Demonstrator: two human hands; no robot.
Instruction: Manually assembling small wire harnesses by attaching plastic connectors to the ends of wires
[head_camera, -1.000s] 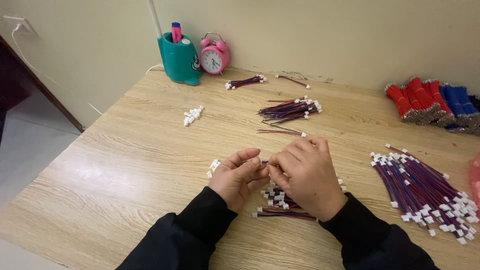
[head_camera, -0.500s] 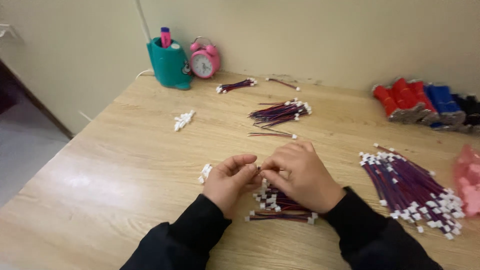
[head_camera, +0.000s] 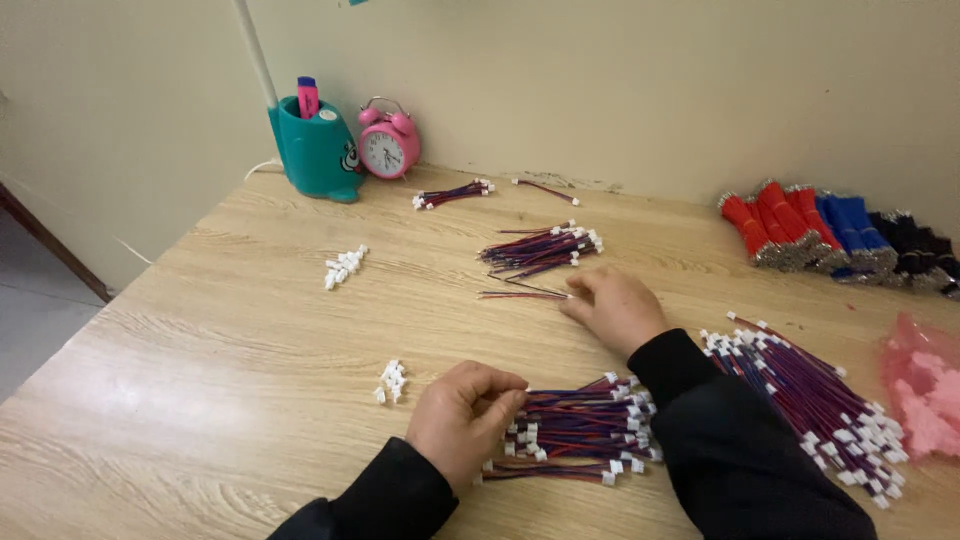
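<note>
My left hand (head_camera: 462, 415) rests near the table's front edge, its fingers curled into the left end of a pile of red-and-blue wires with white connectors (head_camera: 585, 435). My right hand (head_camera: 617, 307) is stretched forward, palm down, and its fingertips pinch the connector end of a thin red-and-blue wire (head_camera: 522, 293) lying flat on the wooden table (head_camera: 220, 340). Just beyond that wire sits a bundle of similar wires (head_camera: 540, 248). A small heap of white connectors (head_camera: 391, 381) lies left of my left hand.
More white connectors (head_camera: 345, 267) lie at mid-left. A big fan of wires (head_camera: 815, 395) and a pink bag (head_camera: 925, 385) sit at the right. Red, blue and black wire bundles (head_camera: 830, 230) line the back right. A teal pen holder (head_camera: 315, 150) and a pink alarm clock (head_camera: 388, 148) stand by the wall.
My hands were together over the near pile. The right hand has since moved forward to the thin wire, and the left hand has dropped onto the pile.
</note>
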